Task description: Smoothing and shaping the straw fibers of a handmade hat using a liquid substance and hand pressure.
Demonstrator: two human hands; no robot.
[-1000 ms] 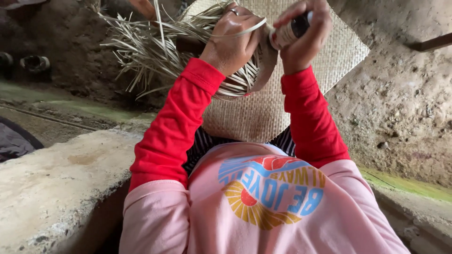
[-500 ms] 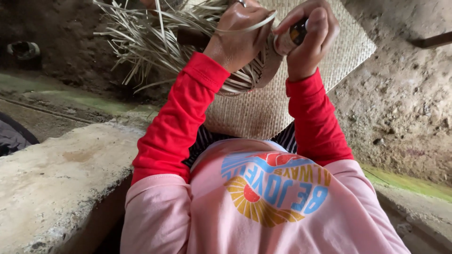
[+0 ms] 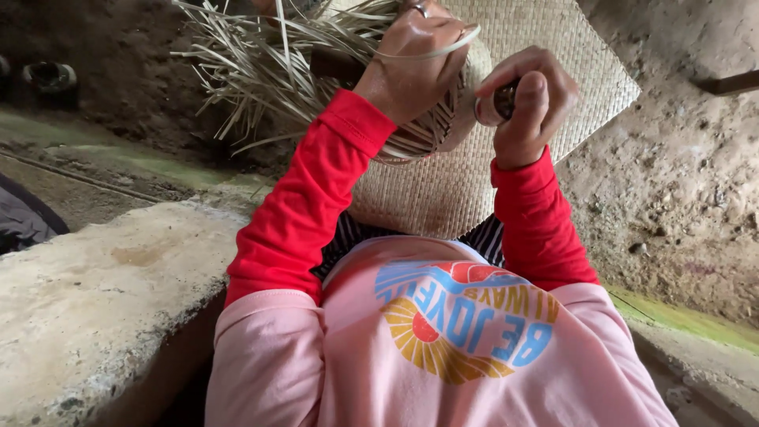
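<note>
My left hand [image 3: 415, 67] grips a half-woven straw piece [image 3: 431, 130] with loose pale strands [image 3: 261, 63] fanning out to the left; one thin strand loops over its knuckles. A ring shows on one finger. My right hand [image 3: 530, 103] is closed around a small dark cylindrical tool [image 3: 500, 103] held against the weave's right edge. Both arms wear red sleeves under a pink shirt. Behind the hands lies a flat woven mat [image 3: 585, 63].
A rough concrete ledge [image 3: 95, 292] runs along the lower left. Bare earth and stone floor [image 3: 688, 182] lies to the right, with green moss along a low edge [image 3: 696, 320]. A dark round object [image 3: 49, 77] sits far left.
Both hands have shifted slightly right and down in view, still working the same weave; the right hand's tool stays against the edge.
</note>
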